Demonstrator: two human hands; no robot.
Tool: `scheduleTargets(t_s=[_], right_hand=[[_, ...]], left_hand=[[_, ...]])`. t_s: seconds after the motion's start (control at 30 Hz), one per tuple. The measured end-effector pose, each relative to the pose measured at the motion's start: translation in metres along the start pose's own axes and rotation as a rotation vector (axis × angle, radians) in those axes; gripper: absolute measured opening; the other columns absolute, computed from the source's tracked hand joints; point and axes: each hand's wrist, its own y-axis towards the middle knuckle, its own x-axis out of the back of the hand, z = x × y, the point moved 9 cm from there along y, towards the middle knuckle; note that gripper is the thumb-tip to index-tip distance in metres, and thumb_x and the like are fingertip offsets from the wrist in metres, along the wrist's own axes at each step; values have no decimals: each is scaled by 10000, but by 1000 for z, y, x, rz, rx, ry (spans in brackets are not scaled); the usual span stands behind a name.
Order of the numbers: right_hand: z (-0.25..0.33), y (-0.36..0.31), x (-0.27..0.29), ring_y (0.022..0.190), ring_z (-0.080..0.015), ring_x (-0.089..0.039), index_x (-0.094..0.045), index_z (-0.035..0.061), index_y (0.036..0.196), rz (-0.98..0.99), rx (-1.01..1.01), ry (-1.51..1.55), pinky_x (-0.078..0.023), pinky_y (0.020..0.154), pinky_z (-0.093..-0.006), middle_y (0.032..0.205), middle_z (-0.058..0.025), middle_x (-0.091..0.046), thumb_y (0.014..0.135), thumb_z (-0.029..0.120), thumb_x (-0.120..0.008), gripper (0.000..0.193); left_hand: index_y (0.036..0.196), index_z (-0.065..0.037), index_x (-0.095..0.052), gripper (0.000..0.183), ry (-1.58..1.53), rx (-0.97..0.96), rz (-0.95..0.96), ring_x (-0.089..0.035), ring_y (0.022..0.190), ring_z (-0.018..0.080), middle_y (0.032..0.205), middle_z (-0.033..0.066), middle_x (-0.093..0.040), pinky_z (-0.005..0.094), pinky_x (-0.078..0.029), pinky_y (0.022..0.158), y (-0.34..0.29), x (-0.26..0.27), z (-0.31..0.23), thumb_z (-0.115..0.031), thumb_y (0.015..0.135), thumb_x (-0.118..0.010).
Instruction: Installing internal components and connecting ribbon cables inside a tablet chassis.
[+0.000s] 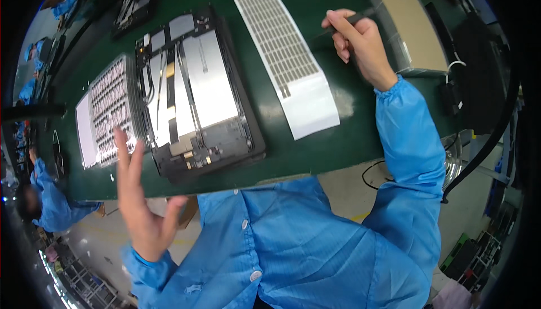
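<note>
My right hand [365,45] is closed around dark tweezers [360,16], their thin tip pointing left at the label sheet. That white sheet [309,110] carries rows of small grey strips and lies flat, touched by neither hand. Left of it rests an opened tablet-like device [211,83], its silver plates, ribbon cables and connectors exposed in a black frame. My left hand [141,210] hovers over the table's front edge, fingers spread and holding nothing. Closest to its fingertips are the device's lower left corner and a clear tray [112,103] of small dark parts with thin leads.
At the right of the green table [270,176] stands a tan-topped box [411,24], with a black cable [496,134] beyond it. Another dark device [134,13] lies at the far left. A co-worker in a blue smock [65,196] sits beyond the left end.
</note>
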Motion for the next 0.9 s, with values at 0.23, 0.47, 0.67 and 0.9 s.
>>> scheduleTargets(t_s=[0.23, 0.47, 0.67, 0.9], right_hand=[[29, -11, -13, 634, -77, -654, -692, 36, 1016, 56, 179, -84, -453, 493, -189, 744, -49, -687, 953, 312, -688, 284], [3, -19, -37, 581, -81, -610, -718, 20, 946, 197, 98, -124, -454, 495, -211, 728, -56, -684, 920, 331, -725, 312], [-4, -20, -40, 567, -90, -593, -732, 5, 966, 208, 57, -96, -471, 540, -225, 753, -84, -705, 912, 274, -738, 274], [-1, -18, -45, 577, -89, -596, -730, -3, 978, 221, 36, -57, -473, 542, -230, 757, -86, -703, 925, 244, -719, 253]], left_hand=[[1200, -113, -708, 421, 279, -611, 781, -389, 1398, 424, 1462, 288, -451, 533, -230, 1188, 78, -146, -66, -412, 991, -498], [1419, -207, -555, 493, 453, -714, 913, -372, 1411, 403, 1461, 291, -443, 515, -195, 1209, 76, -181, -54, -478, 1031, -420], [1448, -224, -522, 477, 471, -708, 912, -382, 1407, 399, 1463, 287, -442, 510, -204, 1207, 76, -183, -56, -444, 1040, -410], [1428, -208, -547, 475, 467, -720, 875, -388, 1403, 398, 1457, 287, -450, 510, -202, 1206, 75, -181, -51, -441, 1047, -384]])
